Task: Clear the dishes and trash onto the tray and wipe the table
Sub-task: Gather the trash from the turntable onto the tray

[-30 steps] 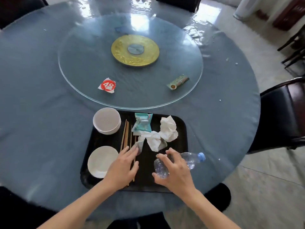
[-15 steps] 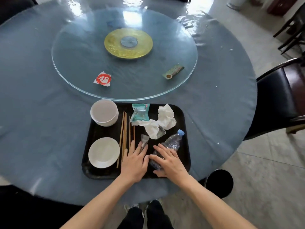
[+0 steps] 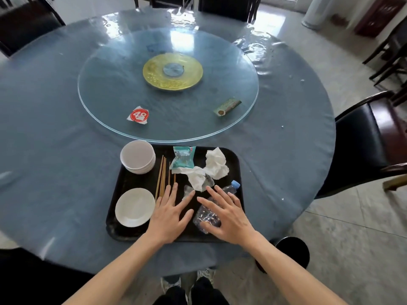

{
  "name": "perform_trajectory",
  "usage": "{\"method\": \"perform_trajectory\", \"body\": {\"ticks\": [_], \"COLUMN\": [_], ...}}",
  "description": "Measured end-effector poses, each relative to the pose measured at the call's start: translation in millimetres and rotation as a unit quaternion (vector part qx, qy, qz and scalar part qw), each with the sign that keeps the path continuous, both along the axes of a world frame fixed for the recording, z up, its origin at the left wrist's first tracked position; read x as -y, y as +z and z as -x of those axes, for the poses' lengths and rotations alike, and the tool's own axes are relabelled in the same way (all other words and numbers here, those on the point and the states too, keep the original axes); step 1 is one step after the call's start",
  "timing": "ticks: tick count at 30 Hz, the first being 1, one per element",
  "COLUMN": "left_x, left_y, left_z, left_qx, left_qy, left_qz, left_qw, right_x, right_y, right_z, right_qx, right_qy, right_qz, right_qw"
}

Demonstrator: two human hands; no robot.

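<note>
A black tray [image 3: 236,164] lies on the blue round table [image 3: 55,150] in front of me. On it are stacked white bowls [image 3: 137,156], a white saucer [image 3: 134,206], wooden chopsticks [image 3: 161,175], a teal wrapper [image 3: 182,157], crumpled white tissues [image 3: 214,165] and a clear plastic bottle [image 3: 207,216] with a blue cap. My left hand [image 3: 169,214] hovers flat and spread over the tray's near middle, holding nothing. My right hand [image 3: 226,214] rests with fingers spread on top of the bottle, not gripping it.
A glass turntable [image 3: 110,84] with a gold centre disc [image 3: 172,71] carries a red-and-white sticker [image 3: 138,115] and a green wrapper [image 3: 228,105]. Dark chairs stand at the right [image 3: 361,142], at the back and at the far left. A black stool [image 3: 293,252] sits on the floor.
The bottle went from the tray's right edge onto the tray. My right hand let go of it and now lies spread on top. My left hand opened flatter; the view pulled back.
</note>
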State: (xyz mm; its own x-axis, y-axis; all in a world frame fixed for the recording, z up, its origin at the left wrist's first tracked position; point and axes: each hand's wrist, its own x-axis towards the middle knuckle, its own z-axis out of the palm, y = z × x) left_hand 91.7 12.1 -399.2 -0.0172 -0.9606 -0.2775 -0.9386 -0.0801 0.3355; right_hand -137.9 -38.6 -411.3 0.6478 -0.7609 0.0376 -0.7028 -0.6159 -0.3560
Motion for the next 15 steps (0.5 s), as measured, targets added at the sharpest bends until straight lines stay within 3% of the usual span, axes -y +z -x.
{"method": "perform_trajectory", "body": {"ticks": [7, 15], "left_x": [28, 61], "left_y": [41, 74], "left_z": [2, 15], "left_qx": [0.023, 0.015], "left_qy": [-0.030, -0.101], "left_qz": [0.107, 0.150], "left_qw": [0.994, 0.983], "right_x": [19, 7], "right_y": [37, 80], "right_z": [13, 45], "right_qx": [0.026, 0.030], "right_qy": [-0.097, -0.266], "right_qz": [0.079, 0.118], "right_qw": [0.992, 0.956]}}
